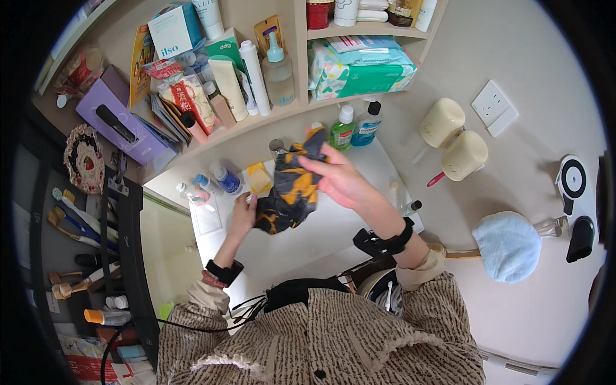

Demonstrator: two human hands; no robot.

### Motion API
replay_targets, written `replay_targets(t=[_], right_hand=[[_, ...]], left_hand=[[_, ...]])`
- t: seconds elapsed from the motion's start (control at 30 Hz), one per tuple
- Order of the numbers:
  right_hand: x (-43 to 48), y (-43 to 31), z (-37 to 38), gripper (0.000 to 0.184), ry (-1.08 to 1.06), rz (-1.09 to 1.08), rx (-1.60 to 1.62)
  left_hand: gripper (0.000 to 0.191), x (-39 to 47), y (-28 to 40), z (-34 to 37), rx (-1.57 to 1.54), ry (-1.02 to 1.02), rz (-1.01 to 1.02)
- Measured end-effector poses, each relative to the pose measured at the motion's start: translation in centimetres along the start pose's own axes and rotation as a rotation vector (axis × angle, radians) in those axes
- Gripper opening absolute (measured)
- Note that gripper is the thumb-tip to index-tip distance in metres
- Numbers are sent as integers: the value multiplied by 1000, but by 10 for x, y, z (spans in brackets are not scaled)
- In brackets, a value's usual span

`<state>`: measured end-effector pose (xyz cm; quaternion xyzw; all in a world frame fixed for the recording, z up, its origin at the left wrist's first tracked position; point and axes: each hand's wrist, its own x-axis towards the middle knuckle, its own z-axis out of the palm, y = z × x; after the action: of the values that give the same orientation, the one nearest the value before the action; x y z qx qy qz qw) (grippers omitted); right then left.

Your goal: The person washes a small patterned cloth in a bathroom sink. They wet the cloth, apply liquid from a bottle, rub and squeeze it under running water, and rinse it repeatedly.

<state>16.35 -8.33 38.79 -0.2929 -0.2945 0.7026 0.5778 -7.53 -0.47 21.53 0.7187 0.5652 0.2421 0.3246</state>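
A crumpled, thin black and orange patterned cloth or bag [294, 185] hangs stretched between my hands above the white washbasin counter [332, 231]. My right hand [342, 178] pinches its upper right part between thumb and fingers. At its lower left edge is my left hand [244, 214], thumb and fingers closed on that edge and partly hidden. Just behind the left hand lie a yellow sponge or packet [260, 178] and a blue-labelled bottle [227, 179]. Beyond my right hand stand a green mouthwash bottle [342, 129] and a blue mouthwash bottle [366, 125].
Crowded shelves [250, 126] with toiletries overhang the counter's back. At left, a black rack [122, 250] holds several toothbrushes. Two cream cups [464, 156] and a light-blue cloth pad [507, 246] hang at right. A black cable [192, 329] crosses near my left sleeve.
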Motion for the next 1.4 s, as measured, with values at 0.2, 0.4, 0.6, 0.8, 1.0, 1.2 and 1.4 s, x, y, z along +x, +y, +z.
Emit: replay_targets(t=[0.2, 0.4, 0.6, 0.8, 1.0, 1.2, 1.4], right_hand=[[14, 22, 35, 52, -88, 94, 49], [15, 28, 11, 46, -301, -62, -196], [19, 8, -46, 17, 17, -118, -898], [7, 20, -66, 26, 119, -32, -467], [6, 46, -59, 31, 205, -124, -132], [16, 61, -72, 38, 256, 161, 278], [37, 119, -44, 36, 520, -435, -592]], left_hand=[[58, -66, 93, 2, -1061, -271, 206], [37, -54, 108, -8, -1035, -87, -26], [41, -48, 95, -37, -1286, -411, -341], [44, -46, 97, -48, -1463, -521, -515], [45, -31, 85, -45, -1698, -467, -405], [42, -32, 80, -41, -1772, -533, -391], [46, -33, 90, -16, -1575, -481, -572]])
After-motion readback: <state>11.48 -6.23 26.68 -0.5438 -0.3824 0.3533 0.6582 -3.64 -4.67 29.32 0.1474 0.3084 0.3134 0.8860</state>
